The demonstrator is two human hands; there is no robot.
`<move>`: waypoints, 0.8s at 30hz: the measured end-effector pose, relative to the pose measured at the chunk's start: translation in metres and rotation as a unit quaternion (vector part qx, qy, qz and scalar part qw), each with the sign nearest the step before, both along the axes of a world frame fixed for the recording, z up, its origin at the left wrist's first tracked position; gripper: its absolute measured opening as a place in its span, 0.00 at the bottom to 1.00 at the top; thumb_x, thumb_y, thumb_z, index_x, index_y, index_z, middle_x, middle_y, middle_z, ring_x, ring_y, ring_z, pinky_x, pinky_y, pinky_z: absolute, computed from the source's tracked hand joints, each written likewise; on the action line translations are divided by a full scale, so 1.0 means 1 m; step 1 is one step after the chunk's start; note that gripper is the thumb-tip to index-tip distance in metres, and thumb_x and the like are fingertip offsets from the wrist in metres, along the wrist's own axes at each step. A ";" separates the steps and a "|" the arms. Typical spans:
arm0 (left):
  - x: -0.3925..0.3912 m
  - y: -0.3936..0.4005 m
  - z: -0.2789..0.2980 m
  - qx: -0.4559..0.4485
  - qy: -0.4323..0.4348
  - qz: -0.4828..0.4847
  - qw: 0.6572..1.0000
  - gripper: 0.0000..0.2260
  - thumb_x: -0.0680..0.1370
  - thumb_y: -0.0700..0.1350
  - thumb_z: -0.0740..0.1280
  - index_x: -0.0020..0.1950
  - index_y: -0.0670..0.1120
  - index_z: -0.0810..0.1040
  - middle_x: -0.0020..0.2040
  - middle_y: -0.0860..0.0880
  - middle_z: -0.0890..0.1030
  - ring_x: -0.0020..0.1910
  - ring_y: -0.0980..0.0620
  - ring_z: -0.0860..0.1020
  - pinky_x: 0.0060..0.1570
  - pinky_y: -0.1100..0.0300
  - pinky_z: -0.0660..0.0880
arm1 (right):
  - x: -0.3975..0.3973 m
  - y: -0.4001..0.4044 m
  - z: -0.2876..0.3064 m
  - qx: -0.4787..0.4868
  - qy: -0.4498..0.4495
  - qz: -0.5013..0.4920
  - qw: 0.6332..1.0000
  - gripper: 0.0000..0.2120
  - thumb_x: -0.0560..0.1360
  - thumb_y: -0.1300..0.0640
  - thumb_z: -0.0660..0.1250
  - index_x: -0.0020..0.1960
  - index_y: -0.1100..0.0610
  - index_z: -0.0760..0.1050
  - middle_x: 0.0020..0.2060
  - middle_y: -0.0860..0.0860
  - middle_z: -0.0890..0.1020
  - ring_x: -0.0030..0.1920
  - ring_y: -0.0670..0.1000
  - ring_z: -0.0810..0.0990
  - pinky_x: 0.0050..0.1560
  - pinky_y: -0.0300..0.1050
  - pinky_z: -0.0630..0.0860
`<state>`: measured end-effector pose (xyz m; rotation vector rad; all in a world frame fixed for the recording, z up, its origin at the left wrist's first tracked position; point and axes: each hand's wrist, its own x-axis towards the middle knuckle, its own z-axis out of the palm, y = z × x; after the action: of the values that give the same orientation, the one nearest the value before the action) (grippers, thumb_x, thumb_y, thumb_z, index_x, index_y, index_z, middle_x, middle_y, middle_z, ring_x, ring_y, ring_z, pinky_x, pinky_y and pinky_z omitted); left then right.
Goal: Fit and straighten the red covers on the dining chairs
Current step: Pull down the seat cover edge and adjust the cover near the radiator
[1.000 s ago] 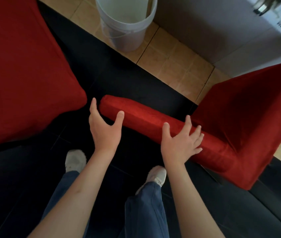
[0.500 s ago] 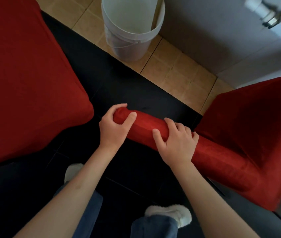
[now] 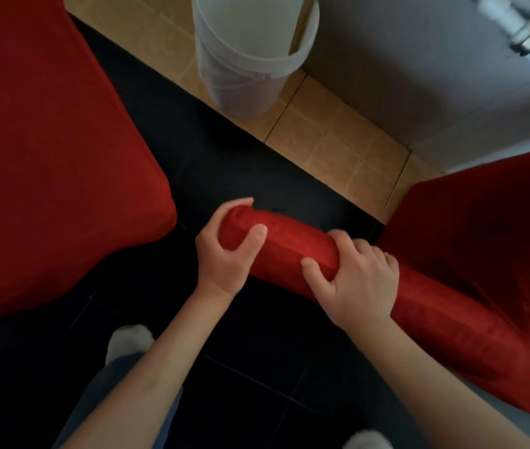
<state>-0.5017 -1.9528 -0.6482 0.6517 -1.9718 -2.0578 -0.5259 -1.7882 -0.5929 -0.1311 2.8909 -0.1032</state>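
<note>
Big red covered chair fills the left side of the view, and a second one, the chair being worked on, sits at the right with its padded top rail running out across the dark floor toward the middle. A white bucket stands on the tan tiles beyond. Now the hands: right hand clamped over the rail mid-length, fingers curled on the red cover; left hand gripping the rail's free end, thumb on top. Best play, I'd say: hold firmly with the right and draw the fabric snug over that end corner, evenly, so the seam runs straight.
</note>
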 end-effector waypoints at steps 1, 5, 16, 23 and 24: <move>0.000 0.001 -0.001 0.001 0.004 0.004 1.000 0.17 0.70 0.53 0.67 0.55 0.46 0.79 0.52 0.50 0.82 0.52 0.55 0.80 0.54 0.65 0.73 | 0.000 0.000 0.000 0.006 -0.003 0.000 1.000 0.38 0.68 0.29 0.47 0.61 0.52 0.77 0.47 0.54 0.82 0.49 0.58 0.79 0.58 0.56 0.70; -0.003 0.004 -0.006 -0.016 0.036 0.044 0.998 0.08 0.70 0.51 0.67 0.47 0.52 0.78 0.43 0.56 0.81 0.42 0.59 0.80 0.45 0.68 0.73 | 0.000 -0.001 0.000 0.004 0.010 0.009 1.000 0.40 0.67 0.27 0.47 0.59 0.54 0.78 0.43 0.54 0.82 0.45 0.57 0.80 0.53 0.53 0.70; -0.006 0.010 -0.019 -0.049 0.100 0.089 0.990 0.08 0.70 0.51 0.66 0.44 0.49 0.77 0.39 0.53 0.80 0.38 0.58 0.79 0.41 0.65 0.74 | -0.001 0.001 -0.002 0.009 0.031 0.051 0.998 0.44 0.61 0.22 0.50 0.56 0.56 0.77 0.41 0.52 0.81 0.43 0.55 0.80 0.49 0.50 0.71; -0.010 0.012 -0.018 -0.118 0.109 0.123 0.979 0.10 0.70 0.51 0.63 0.37 0.44 0.74 0.32 0.57 0.75 0.30 0.62 0.74 0.35 0.67 0.71 | -0.001 0.005 -0.005 0.004 0.044 0.064 0.997 0.47 0.59 0.20 0.50 0.56 0.57 0.76 0.41 0.52 0.81 0.43 0.56 0.80 0.48 0.52 0.72; -0.010 0.012 -0.018 -0.121 0.110 0.125 0.979 0.11 0.70 0.51 0.63 0.36 0.44 0.74 0.32 0.57 0.75 0.30 0.62 0.74 0.35 0.67 0.71 | -0.002 0.005 -0.005 0.004 0.042 0.065 0.997 0.47 0.59 0.19 0.49 0.56 0.56 0.76 0.42 0.52 0.81 0.44 0.55 0.80 0.49 0.52 0.72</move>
<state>-0.5118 -1.9411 -0.6663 0.5611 -1.8666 -1.6339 -0.5274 -1.7832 -0.5975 -0.3283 2.9555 -0.0635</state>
